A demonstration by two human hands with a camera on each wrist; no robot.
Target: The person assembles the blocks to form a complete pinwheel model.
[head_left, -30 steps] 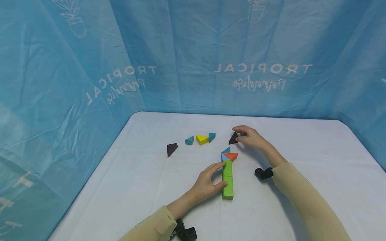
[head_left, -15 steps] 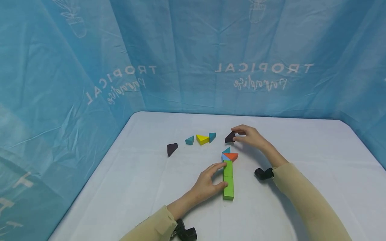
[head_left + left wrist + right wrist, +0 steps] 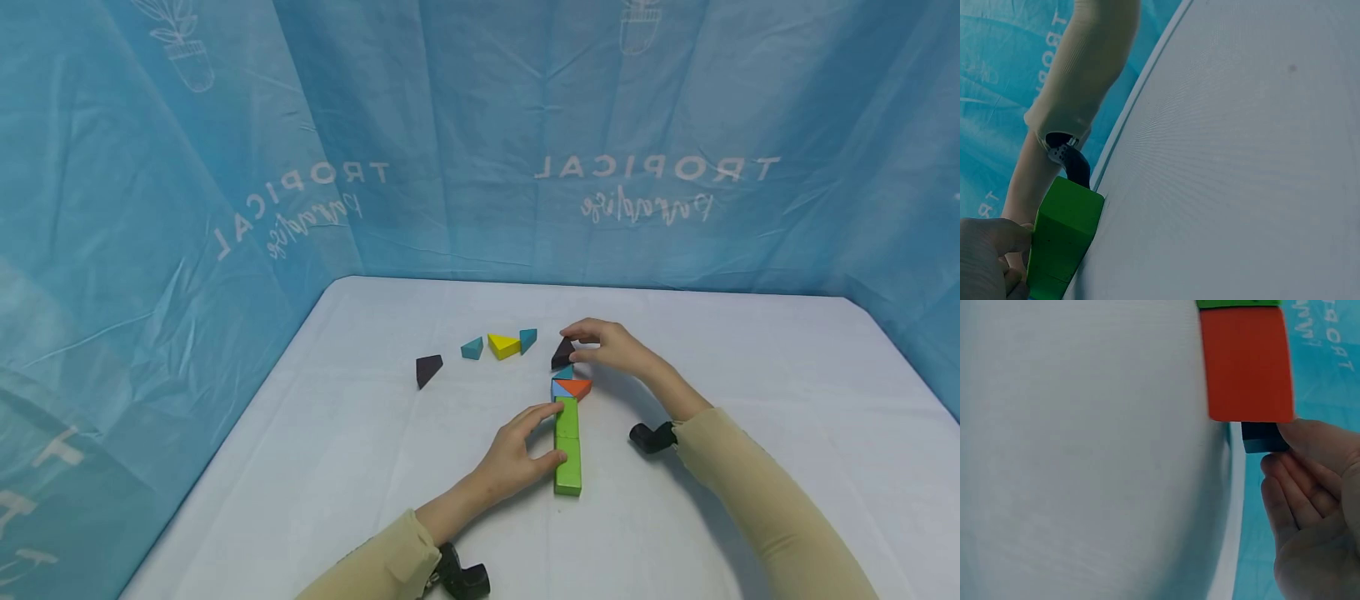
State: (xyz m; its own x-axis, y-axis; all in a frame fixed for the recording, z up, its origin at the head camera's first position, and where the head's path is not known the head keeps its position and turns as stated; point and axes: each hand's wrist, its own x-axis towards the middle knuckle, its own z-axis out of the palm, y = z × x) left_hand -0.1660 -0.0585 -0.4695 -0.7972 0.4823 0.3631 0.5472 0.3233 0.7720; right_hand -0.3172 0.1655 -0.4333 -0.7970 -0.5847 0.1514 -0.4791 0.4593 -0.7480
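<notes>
My right hand (image 3: pixel 611 346) pinches a black wedge-shaped block (image 3: pixel 561 355) between thumb and fingers, right at the far end of a row of blocks. That row runs from a small blue triangular block (image 3: pixel 563 373) to a light blue triangular block (image 3: pixel 559 390) beside an orange-red triangular block (image 3: pixel 576 388), then two green blocks (image 3: pixel 567 467) end to end. My left hand (image 3: pixel 510 467) touches the left side of the green blocks with thumb and index finger spread. In the right wrist view, the orange-red block's side (image 3: pixel 1247 365) stands close to the thumb.
Left of the row's far end lie a teal block (image 3: pixel 472 349), a yellow triangular block (image 3: pixel 503 347) and a blue block (image 3: pixel 528 340). Another black block (image 3: pixel 428 370) lies farther left. A blue printed curtain (image 3: pixel 480 225) borders the white table (image 3: pixel 712 333).
My right hand has brought the black block leftward and nearer, up to the small blue triangle. The left hand has stayed at the green blocks.
</notes>
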